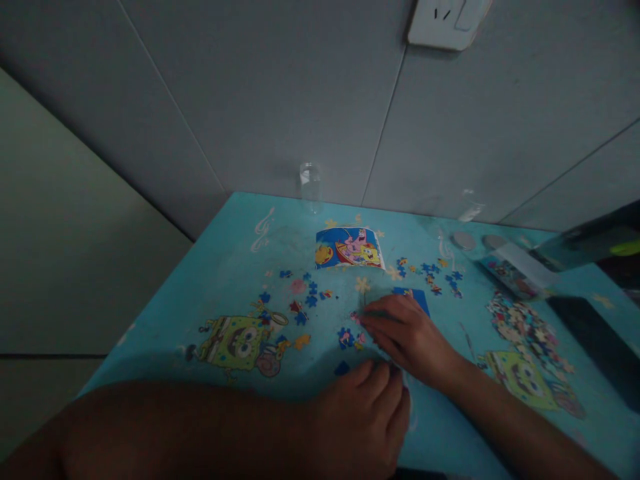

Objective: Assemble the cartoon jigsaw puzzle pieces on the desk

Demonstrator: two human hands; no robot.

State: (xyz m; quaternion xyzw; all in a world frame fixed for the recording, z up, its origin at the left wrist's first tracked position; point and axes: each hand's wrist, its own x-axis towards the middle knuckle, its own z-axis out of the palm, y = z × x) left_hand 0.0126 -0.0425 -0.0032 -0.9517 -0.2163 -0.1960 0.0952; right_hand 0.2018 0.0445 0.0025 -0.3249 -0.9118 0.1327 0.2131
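My right hand point(407, 333) lies on the blue cartoon-printed table point(235, 267), fingers pointing left and pressed together at tiny jigsaw pieces point(350, 335). Whether it pinches one is too dark to tell. My left hand point(367, 417) rests in front of it, fingers curled down on the table, nothing visible in it. A partly built blue block of puzzle point(415, 297) shows just behind my right hand. A finished picture section point(349, 248) lies further back. Loose blue pieces point(307, 297) are scattered to the left.
A heap of mixed pieces point(525, 327) lies at the right, beside a clear tube container point(515, 270) and two round lids point(465, 240). A dark flat object point(595, 340) sits at the right edge. A clear bottle point(310, 183) stands against the wall; a socket point(447, 23) is above.
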